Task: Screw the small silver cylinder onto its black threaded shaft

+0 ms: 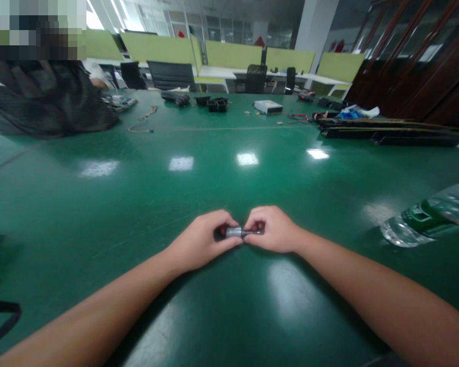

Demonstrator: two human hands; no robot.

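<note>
Near the front middle of the green table [222, 178], my two hands meet over a small silver metal cylinder [233, 232] with a thin dark rod [253, 232] at its right end. Thumb and fingers of my left hand [204, 237] are closed round the cylinder. From the other side, my right hand [273, 229] pinches the rod between thumb and fingertips. The piece lies roughly level, just above or on the tabletop; I cannot tell which. Its exact kind is too small to make out, and my fingers cover both its ends.
On the right lies a clear water bottle [424, 219] with a green label. Dark flat strips [390, 133] are stacked at the far right. A grey box [268, 106], black parts [217, 104] and a cable [143, 121] lie along the back. A person in dark clothing [57, 102] is at the far left.
</note>
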